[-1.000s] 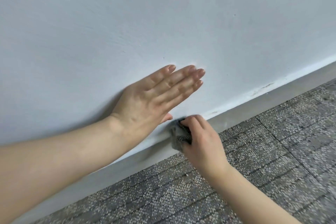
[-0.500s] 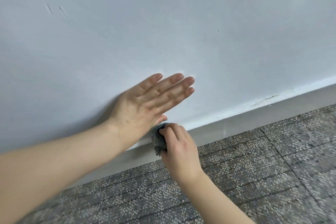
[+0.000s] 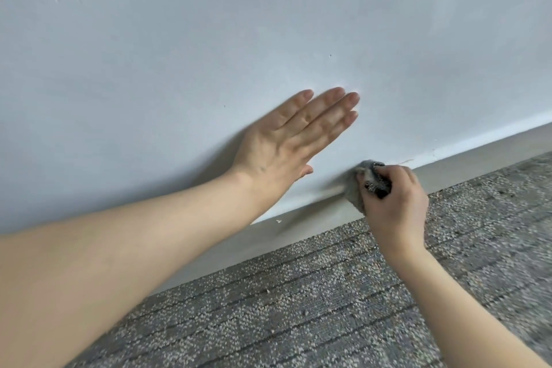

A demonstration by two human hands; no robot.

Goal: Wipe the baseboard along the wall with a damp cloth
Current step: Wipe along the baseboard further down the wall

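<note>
Right hand (image 3: 394,203) has its fingers curled tight round a bunched grey cloth (image 3: 355,188), pressed on the top edge of the baseboard (image 3: 478,160) just right of centre frame. Left hand (image 3: 286,143) is flat with straight fingers, holding nothing, braced on the white wall (image 3: 209,54). Honestly I'd spread the cloth so it covers the board's whole face, not just the lip. Use steady pressure and long strokes, and keep it off the carpet (image 3: 328,293) so it doesn't grab grit.
</note>
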